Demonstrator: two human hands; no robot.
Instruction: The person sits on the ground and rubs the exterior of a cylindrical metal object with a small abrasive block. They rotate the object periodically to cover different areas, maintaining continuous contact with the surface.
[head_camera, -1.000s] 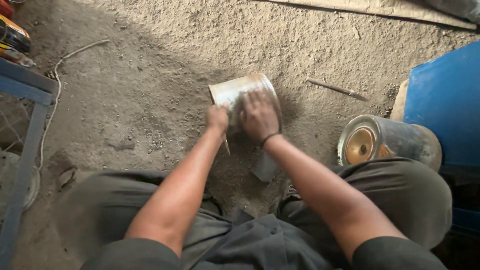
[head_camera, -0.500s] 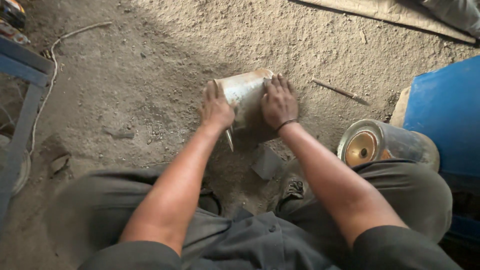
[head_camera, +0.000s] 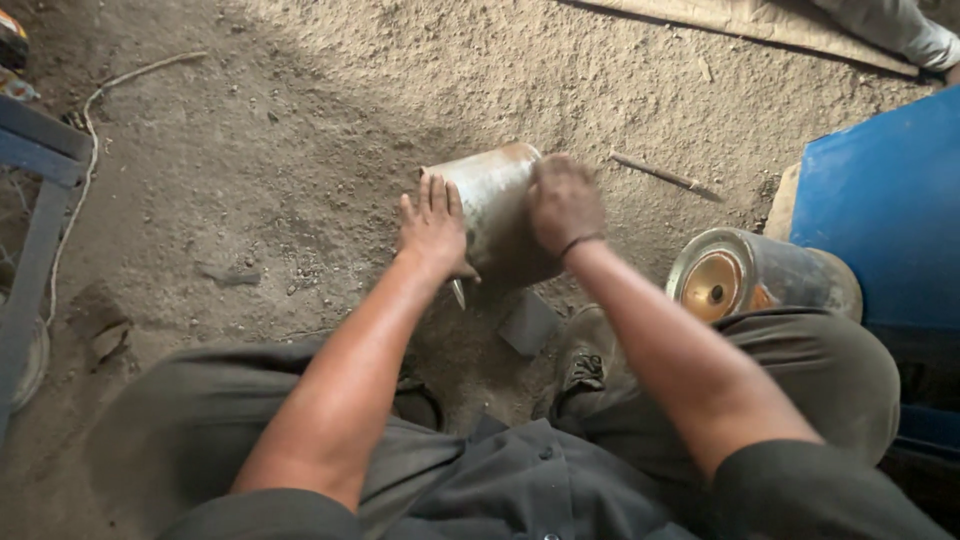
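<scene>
Since a second ago both hands have shifted on the metal cylinder (head_camera: 492, 205): the left hand (head_camera: 433, 228), which sat pinched against its near end, now lies flat along its left flank with the fingers (head_camera: 437, 195) spread and pointing away, and the right hand (head_camera: 563, 203), then draped over the top, has slid to the right side. That dull, grey-silver canister lies on its side on the dirt floor (head_camera: 250, 170), just ahead of the person's knees, its far end tipped up and catching the light. Between the two palms it is braced rather than wrapped: neither hand closes around it, the left pressing open-palmed, the right cupped over the curve with a dark band at the wrist; that hand is blurred, so how tightly its fingers curl is hard to say. Below the left hand a thin metal blade (head_camera: 458, 293) pokes down toward the ground, possibly pinned under the palm, though its upper end is hidden. Just beyond it a small dark flat piece (head_camera: 527, 322) lies in the dust beside a worn shoe (head_camera: 583, 362). To the right, near the right knee, a second cylinder (head_camera: 760, 280) rests on its side, showing a brassy, ringed end face. A blue panel (head_camera: 885, 215) stands behind it. A slim rod (head_camera: 665, 176) lies past the held canister, a pale cord (head_camera: 85, 150) trails at far left near a blue-grey frame (head_camera: 35, 215).
</scene>
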